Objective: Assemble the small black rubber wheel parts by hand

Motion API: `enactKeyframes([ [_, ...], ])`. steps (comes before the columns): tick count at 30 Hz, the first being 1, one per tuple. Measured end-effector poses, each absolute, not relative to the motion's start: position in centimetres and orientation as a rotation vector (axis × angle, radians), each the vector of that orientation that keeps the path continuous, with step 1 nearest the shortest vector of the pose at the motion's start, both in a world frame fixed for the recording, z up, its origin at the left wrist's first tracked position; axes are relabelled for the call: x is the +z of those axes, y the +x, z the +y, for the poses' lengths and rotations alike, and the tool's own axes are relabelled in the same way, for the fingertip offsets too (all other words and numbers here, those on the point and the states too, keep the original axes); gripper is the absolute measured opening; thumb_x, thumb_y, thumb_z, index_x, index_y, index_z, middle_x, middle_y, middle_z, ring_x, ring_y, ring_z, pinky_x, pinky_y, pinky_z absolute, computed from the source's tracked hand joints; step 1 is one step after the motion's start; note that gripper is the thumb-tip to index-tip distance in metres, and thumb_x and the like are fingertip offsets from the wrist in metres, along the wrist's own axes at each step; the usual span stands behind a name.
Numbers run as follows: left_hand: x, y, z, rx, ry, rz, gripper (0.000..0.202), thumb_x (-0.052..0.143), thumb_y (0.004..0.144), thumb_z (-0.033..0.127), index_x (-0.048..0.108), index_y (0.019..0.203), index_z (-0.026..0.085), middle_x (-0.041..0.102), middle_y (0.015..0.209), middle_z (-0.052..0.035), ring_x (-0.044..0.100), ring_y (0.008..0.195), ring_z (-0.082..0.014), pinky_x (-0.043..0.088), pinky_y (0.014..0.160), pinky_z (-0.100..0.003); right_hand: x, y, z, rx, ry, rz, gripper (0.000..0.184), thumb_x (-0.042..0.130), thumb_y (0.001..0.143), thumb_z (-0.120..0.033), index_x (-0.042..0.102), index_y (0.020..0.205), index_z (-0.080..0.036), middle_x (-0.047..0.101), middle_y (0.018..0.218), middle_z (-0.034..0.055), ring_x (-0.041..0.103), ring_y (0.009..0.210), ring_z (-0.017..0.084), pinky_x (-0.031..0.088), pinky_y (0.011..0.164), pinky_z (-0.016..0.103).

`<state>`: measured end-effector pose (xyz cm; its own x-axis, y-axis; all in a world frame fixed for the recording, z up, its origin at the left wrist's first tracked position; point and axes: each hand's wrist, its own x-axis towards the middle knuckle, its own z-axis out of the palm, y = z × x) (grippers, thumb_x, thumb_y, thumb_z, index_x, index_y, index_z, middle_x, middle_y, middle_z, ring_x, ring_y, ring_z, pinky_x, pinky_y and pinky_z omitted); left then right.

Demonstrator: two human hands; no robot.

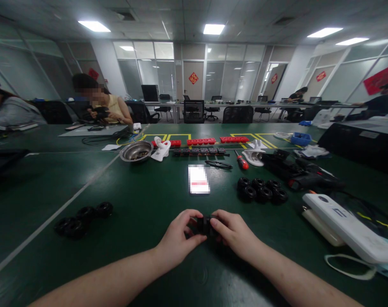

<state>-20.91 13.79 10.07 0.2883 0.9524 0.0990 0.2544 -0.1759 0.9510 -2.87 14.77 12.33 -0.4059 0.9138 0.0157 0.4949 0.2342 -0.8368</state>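
Two bare forearms come in from the bottom edge and meet over the dark green bench (142, 204), where the left hand (177, 238) and the right hand (235, 233) hold together one small black round part (205, 224), low in the middle and just above the bench surface. The fingers of both hands are curled closed around this part from its two sides, and the thumbs lie on top of it; its exact shape is mostly hidden by them. To the left, well apart from the hands, lies a small group of black rubber wheels (81, 216). To the right and a little farther, a second group of black wheels (262, 189) lies in a tight cluster. Between them, beyond the hands, is a white card with a red stripe (198, 179). Farther back stand a shiny round metal bowl (136, 151), a screwdriver with red handle (242, 161) and a row of red plastic blocks (201, 141). At the right edge lies a long white flat device (347, 228), near a black power tool (304, 172). Another person in a yellow top (112, 106) sits at the far left side of the bench.
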Motion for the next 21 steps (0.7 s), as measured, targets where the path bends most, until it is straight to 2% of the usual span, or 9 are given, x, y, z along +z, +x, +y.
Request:
enactKeyframes([
  [2, 10.1, -21.0, 14.0, 0.966, 1.577, 1.102, 0.034, 0.064, 0.066, 0.021, 0.047, 0.096, 0.019, 0.054, 0.089, -0.0030, 0.053, 0.079, -0.0156, 0.042, 0.062, -0.024, 12.4, -2.7, 14.6, 0.934, -1.194, -2.058, 0.023, 0.050, 0.081, -0.032, 0.054, 0.098, -0.017, 0.061, 0.079, 0.0033, 0.056, 0.066, 0.015, 0.045, 0.058, 0.025],
  [5, 10.1, -21.2, 14.3, 0.938, 1.456, 1.047, 0.031, 0.054, 0.072, 0.045, 0.045, 0.080, 0.017, 0.050, 0.065, 0.0024, 0.049, 0.056, -0.0111, 0.038, 0.049, -0.021, 12.4, -2.6, 14.3, 0.686, -1.013, -2.174, 0.055, 0.060, 0.073, -0.021, 0.037, 0.123, -0.021, 0.055, 0.108, 0.0082, 0.054, 0.090, 0.019, 0.045, 0.077, 0.033],
  [7, 10.1, -21.2, 14.5, 0.870, 1.439, 1.061, 0.042, 0.039, 0.075, 0.058, 0.044, 0.067, 0.016, 0.043, 0.054, 0.0044, 0.042, 0.045, -0.0094, 0.033, 0.043, -0.021, 12.4, -2.5, 14.0, 0.573, -0.888, -2.255, 0.064, 0.059, 0.073, -0.018, 0.028, 0.129, -0.022, 0.051, 0.116, 0.0094, 0.050, 0.101, 0.021, 0.042, 0.086, 0.036],
  [9, 10.2, -21.3, 14.4, 0.811, 1.464, 1.083, 0.053, 0.027, 0.077, 0.062, 0.046, 0.060, 0.015, 0.041, 0.050, 0.0037, 0.041, 0.044, -0.0099, 0.031, 0.042, -0.021, 12.5, -2.6, 13.8, 0.521, -0.797, -2.307, 0.058, 0.055, 0.076, -0.017, 0.030, 0.128, -0.022, 0.051, 0.117, 0.0091, 0.048, 0.106, 0.020, 0.040, 0.089, 0.036],
  [12, 10.2, -21.3, 14.2, 0.808, 1.506, 1.081, 0.059, 0.020, 0.079, 0.062, 0.050, 0.061, 0.014, 0.043, 0.049, 0.0021, 0.043, 0.047, -0.0110, 0.034, 0.045, -0.022, 12.8, -2.7, 13.7, 0.500, -0.772, -2.318, 0.048, 0.054, 0.077, -0.016, 0.039, 0.122, -0.022, 0.051, 0.116, 0.0083, 0.048, 0.105, 0.019, 0.042, 0.089, 0.034],
  [17, 9.9, -21.2, 14.2, 0.892, 1.431, 1.075, 0.044, 0.029, 0.080, 0.057, 0.044, 0.089, 0.017, 0.049, 0.054, 0.0041, 0.044, 0.041, -0.0087, 0.031, 0.039, -0.018, 12.7, -2.8, 14.1, 0.566, -0.946, -2.242, 0.048, 0.061, 0.071, -0.015, 0.045, 0.115, -0.020, 0.053, 0.109, 0.0086, 0.051, 0.100, 0.021, 0.044, 0.086, 0.036],
  [19, 9.8, -21.2, 14.3, 0.915, 1.386, 1.046, 0.044, 0.030, 0.080, 0.057, 0.041, 0.096, 0.017, 0.049, 0.053, 0.0044, 0.043, 0.039, -0.0079, 0.029, 0.038, -0.017, 12.6, -2.8, 14.2, 0.609, -1.021, -2.214, 0.048, 0.063, 0.069, -0.015, 0.046, 0.113, -0.019, 0.055, 0.105, 0.0086, 0.053, 0.095, 0.021, 0.045, 0.083, 0.036],
  [21, 9.9, -21.2, 14.4, 0.926, 1.357, 0.959, 0.046, 0.040, 0.077, 0.057, 0.039, 0.102, 0.018, 0.052, 0.060, 0.0032, 0.047, 0.043, -0.0079, 0.031, 0.040, -0.017, 12.5, -2.7, 14.4, 0.623, -1.055, -2.180, 0.048, 0.063, 0.068, -0.014, 0.046, 0.113, -0.019, 0.056, 0.102, 0.0080, 0.054, 0.090, 0.020, 0.047, 0.079, 0.036],
])
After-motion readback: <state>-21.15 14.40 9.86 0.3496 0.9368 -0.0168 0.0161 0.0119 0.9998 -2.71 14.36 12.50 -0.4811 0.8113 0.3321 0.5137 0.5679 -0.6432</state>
